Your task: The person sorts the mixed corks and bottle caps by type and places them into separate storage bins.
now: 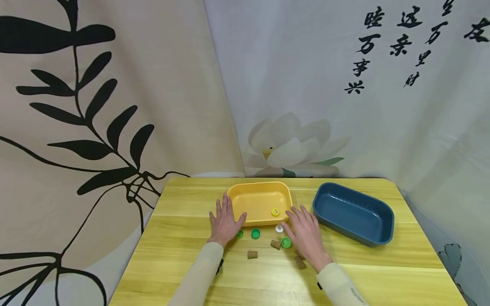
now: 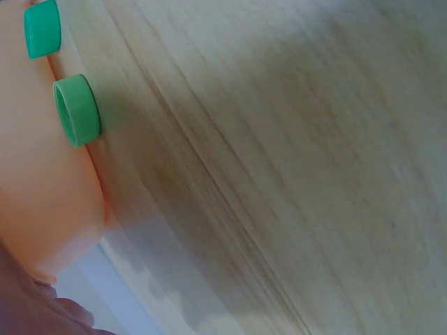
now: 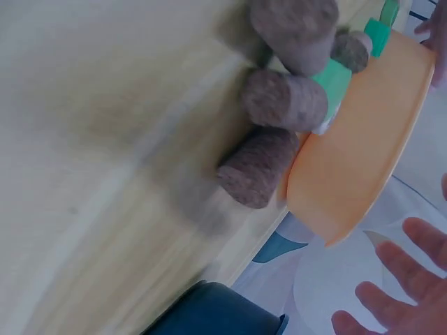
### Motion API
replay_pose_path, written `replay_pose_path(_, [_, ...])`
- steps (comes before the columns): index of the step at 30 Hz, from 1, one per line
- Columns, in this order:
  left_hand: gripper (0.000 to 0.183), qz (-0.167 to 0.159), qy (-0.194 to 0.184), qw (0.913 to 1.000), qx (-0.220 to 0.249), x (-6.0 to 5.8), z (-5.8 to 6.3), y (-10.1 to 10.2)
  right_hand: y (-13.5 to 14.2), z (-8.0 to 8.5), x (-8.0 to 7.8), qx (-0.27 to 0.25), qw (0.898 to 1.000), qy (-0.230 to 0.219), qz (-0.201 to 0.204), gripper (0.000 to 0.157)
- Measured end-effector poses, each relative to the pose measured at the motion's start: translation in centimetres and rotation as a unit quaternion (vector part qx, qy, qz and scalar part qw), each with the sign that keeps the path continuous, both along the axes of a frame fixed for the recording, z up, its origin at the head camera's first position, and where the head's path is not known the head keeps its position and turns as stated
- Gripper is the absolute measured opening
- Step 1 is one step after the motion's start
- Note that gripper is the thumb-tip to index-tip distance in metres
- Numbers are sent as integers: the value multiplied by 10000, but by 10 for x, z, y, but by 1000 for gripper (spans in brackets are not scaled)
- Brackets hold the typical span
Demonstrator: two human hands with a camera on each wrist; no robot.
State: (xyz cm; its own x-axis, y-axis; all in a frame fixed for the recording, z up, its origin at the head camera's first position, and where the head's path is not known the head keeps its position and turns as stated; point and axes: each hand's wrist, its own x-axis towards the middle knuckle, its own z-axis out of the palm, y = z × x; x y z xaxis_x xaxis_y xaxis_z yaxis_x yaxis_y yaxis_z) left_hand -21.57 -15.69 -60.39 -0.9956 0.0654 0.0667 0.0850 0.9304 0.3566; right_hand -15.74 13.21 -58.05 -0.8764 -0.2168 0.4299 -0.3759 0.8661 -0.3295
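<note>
"Hands first, in the head view: how do they stand?"

"Left hand [image 1: 225,225] is spread, thumb well out, its fingers over the left end of the yellow tray [image 1: 254,199]. Right hand [image 1: 308,236] is at the front right corner, fingers slightly bent and apart. Neither pinches anything I can see; whether the fingertips press on the rim, I can't tell."

"And the tray itself?"

"It sits on the wooden table [image 1: 176,250] between the two hands, with rounded corners. One yellow cap [image 1: 275,212] lies inside, toward the front right."

"What's around it?"

"A white cap [image 1: 279,228] and three green caps [image 1: 255,233] lie in front, plus four corks [image 1: 252,254]. The right hand partly covers the corks beside it. Beyond that hand, a blue tray [image 1: 354,214] stands at a slant."

"Left wrist view?"

"The yellow tray's outer wall looks orange there, with two green caps beside it. Just a bit of the left hand shows in the lower corner."

"Right wrist?"

"The right hand's fingers are spread, nothing between them. Corks crowd before the yellow tray, hiding part of a green cap and most of the white one."
</note>
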Motion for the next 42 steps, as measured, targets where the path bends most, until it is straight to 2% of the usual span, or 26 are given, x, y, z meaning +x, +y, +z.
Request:
replay_pose_path(7, [98, 0, -75, 10000, 58, 1, 2, 0, 6, -5, 17, 128, 9998, 166, 31, 42])
replay_pose_path(18, [97, 4, -56, 9999, 86, 1, 0, -2, 9, -11, 37, 486, 9983, -320, 57, 49])
replay_pose_path(27, [97, -23, -42, 9999, 92, 1, 0, -2, 9, -22, 43, 673, 9960, -586, 93, 60])
replay_pose_path(37, [97, -9, -96, 9999, 65, 1, 2, -1, 3, -27, 41, 770, 9863, -1458, 97, 75])
replay_pose_path(42, [97, 6, -138, 9999, 71, 2, 4, 0, 1, -28, 40, 927, 9823, -1625, 56, 79])
